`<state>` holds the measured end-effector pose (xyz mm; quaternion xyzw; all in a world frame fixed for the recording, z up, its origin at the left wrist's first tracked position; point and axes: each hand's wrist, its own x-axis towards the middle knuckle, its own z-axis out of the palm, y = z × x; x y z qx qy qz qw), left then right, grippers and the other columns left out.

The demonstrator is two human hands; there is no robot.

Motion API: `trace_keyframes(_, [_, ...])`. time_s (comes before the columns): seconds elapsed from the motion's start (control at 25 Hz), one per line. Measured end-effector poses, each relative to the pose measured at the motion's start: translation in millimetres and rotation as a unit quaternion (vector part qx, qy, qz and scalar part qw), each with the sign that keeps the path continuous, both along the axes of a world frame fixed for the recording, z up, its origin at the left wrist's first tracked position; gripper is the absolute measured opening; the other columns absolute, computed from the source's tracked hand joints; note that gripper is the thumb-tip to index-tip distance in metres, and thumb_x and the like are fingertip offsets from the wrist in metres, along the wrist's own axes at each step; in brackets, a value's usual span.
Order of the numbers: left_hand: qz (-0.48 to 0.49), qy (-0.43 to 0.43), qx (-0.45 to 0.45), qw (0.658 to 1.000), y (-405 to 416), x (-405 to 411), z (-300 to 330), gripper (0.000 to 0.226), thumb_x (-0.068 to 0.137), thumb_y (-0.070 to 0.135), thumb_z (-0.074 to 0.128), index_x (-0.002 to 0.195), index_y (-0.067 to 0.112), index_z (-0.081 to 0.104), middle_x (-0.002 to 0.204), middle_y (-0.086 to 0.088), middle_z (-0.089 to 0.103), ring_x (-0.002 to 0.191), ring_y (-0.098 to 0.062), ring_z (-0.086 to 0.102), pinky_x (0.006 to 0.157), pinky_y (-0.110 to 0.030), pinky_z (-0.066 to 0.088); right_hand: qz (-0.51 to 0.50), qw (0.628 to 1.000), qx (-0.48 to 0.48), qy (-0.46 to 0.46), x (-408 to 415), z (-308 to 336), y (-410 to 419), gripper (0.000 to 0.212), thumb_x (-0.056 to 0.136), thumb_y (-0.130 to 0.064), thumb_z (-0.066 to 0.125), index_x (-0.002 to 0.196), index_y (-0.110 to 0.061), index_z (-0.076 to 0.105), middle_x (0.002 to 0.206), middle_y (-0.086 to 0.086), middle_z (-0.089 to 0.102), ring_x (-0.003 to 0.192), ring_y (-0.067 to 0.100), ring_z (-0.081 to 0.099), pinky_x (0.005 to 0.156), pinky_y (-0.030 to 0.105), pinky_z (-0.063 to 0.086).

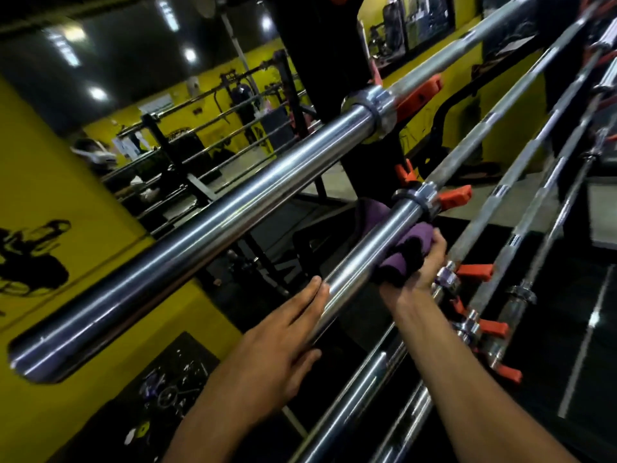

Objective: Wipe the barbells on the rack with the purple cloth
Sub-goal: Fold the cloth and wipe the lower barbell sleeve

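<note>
Purple cloth [402, 253], soft and folded, is wrapped against the smooth chrome barbell sleeve [364, 259] by the right hand [422, 262], just below its ringed collar [417, 197]. Left hand [283, 342] lies flat, fingers straight, along the same polished sleeve nearer its end.

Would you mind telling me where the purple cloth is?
Right of centre in the head view, the purple cloth is gripped by the right hand against the second barbell's sleeve.

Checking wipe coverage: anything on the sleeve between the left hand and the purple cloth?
No. Head view shows bare chrome sleeve between the left hand, fingers flat on it, and the purple cloth gripped by the right hand.
</note>
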<state>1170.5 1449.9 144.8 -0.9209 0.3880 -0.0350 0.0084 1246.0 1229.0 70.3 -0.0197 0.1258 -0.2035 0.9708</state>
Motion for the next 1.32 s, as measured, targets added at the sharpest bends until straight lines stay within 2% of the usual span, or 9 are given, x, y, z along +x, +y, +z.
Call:
trace_keyframes(0.2, [-0.001, 0.025, -0.021, 0.999, 2.4, 4.4, -0.5, 0.087, 0.100, 0.042, 0.051, 0.151, 0.050, -0.019, 0.154, 0.037, -0.025, 0.143, 0.007, 0.020, 0.106, -0.014, 0.034, -0.033, 0.967, -0.222, 0.120, -13.5, 5.0, 7.7, 0.046, 0.099, -0.051, 0.051, 0.124, -0.012, 0.057, 0.098, -0.001, 0.069, 0.084, 0.010, 0.069, 0.073, 0.026, 0.055])
trace_keyframes(0.32, [-0.006, 0.023, -0.021, 1.000, 1.7, 2.8, 1.6, 0.086, 0.100, 0.042, 0.052, 0.152, 0.050, -0.017, 0.156, 0.037, -0.021, 0.145, 0.007, 0.019, 0.110, -0.024, 0.041, -0.042, 0.927, -0.297, 0.225, 0.7, 22.7, 2.0, 0.092, 0.082, -0.059, 0.062, 0.154, -0.013, 0.027, 0.138, 0.007, 0.054, 0.118, 0.020, 0.061, 0.102, 0.038, 0.051])
trace_keyframes(0.4, [-0.007, 0.031, -0.024, 0.999, 2.6, 3.3, 3.1, 0.086, 0.100, 0.041, 0.053, 0.152, 0.050, -0.015, 0.156, 0.038, -0.020, 0.145, 0.009, 0.015, 0.112, -0.024, 0.038, -0.046, 0.962, -0.209, 0.168, 13.0, 20.3, -2.6, 0.086, 0.075, -0.055, 0.068, 0.145, -0.011, 0.044, 0.134, 0.015, 0.062, 0.110, 0.026, 0.066, 0.095, 0.041, 0.055])
trace_keyframes(0.48, [-0.004, 0.039, -0.026, 0.999, 2.9, 4.3, 4.8, 0.086, 0.099, 0.040, 0.055, 0.152, 0.051, -0.012, 0.156, 0.039, -0.018, 0.145, 0.010, 0.015, 0.112, -0.027, 0.039, -0.021, 0.991, -0.107, 0.072, 18.2, 13.4, -7.5, 0.054, 0.083, -0.053, 0.060, 0.116, -0.010, 0.066, 0.107, 0.012, 0.073, 0.089, 0.025, 0.069, 0.083, 0.033, 0.056])
trace_keyframes(0.6, [0.008, 0.046, -0.020, 0.999, 2.8, 4.8, 6.6, 0.087, 0.098, 0.039, 0.056, 0.152, 0.052, -0.012, 0.154, 0.041, -0.019, 0.145, 0.007, 0.018, 0.112, -0.033, 0.041, -0.013, 1.000, -0.025, -0.006, 11.1, 7.5, -7.6, 0.033, 0.092, -0.053, 0.044, 0.082, -0.024, 0.056, 0.065, -0.004, 0.063, 0.063, 0.014, 0.064, 0.067, 0.020, 0.049])
trace_keyframes(0.72, [0.018, 0.052, -0.006, 0.998, 0.9, 2.4, 5.4, 0.088, 0.099, 0.041, 0.054, 0.150, 0.052, -0.016, 0.151, 0.043, -0.024, 0.145, 0.007, 0.016, 0.116, -0.033, 0.036, -0.011, 0.997, -0.072, 0.034, 0.0, 7.0, 5.5, 0.045, 0.066, -0.070, 0.067, 0.079, -0.028, 0.059, 0.062, -0.011, 0.064, 0.062, 0.007, 0.064, 0.068, 0.024, 0.049])
trace_keyframes(0.84, [0.017, 0.050, -0.003, 0.999, 1.6, 5.7, 5.2, 0.087, 0.099, 0.042, 0.052, 0.150, 0.052, -0.018, 0.150, 0.043, -0.026, 0.144, 0.009, 0.012, 0.117, -0.030, 0.031, 0.014, 0.995, -0.081, 0.059, 0.3, 11.4, 12.6, 0.036, 0.089, -0.056, 0.057, 0.083, -0.022, 0.067, 0.068, -0.003, 0.065, 0.056, 0.013, 0.064, 0.057, 0.022, 0.052])
trace_keyframes(1.12, [0.004, 0.035, -0.011, 0.999, 2.2, 4.5, 2.1, 0.086, 0.099, 0.040, 0.053, 0.150, 0.052, -0.016, 0.150, 0.043, -0.025, 0.137, 0.014, 0.014, 0.109, -0.020, 0.027, 0.007, 0.996, -0.060, 0.063, 5.3, 19.4, -6.7, 0.035, 0.084, -0.053, 0.061, 0.090, -0.019, 0.065, 0.077, -0.001, 0.065, 0.075, 0.020, 0.065, 0.069, 0.028, 0.056])
trace_keyframes(1.32, [0.000, 0.043, -0.024, 0.999, 6.6, 8.5, -0.4, 0.085, 0.099, 0.040, 0.055, 0.152, 0.051, -0.011, 0.153, 0.042, -0.019, 0.146, 0.009, 0.010, 0.118, -0.035, 0.032, 0.072, 0.994, -0.070, 0.038, -34.2, 19.3, 32.0, 0.059, 0.097, -0.052, 0.046, 0.062, -0.015, 0.075, 0.058, 0.000, 0.067, 0.049, 0.015, 0.067, 0.046, 0.021, 0.053])
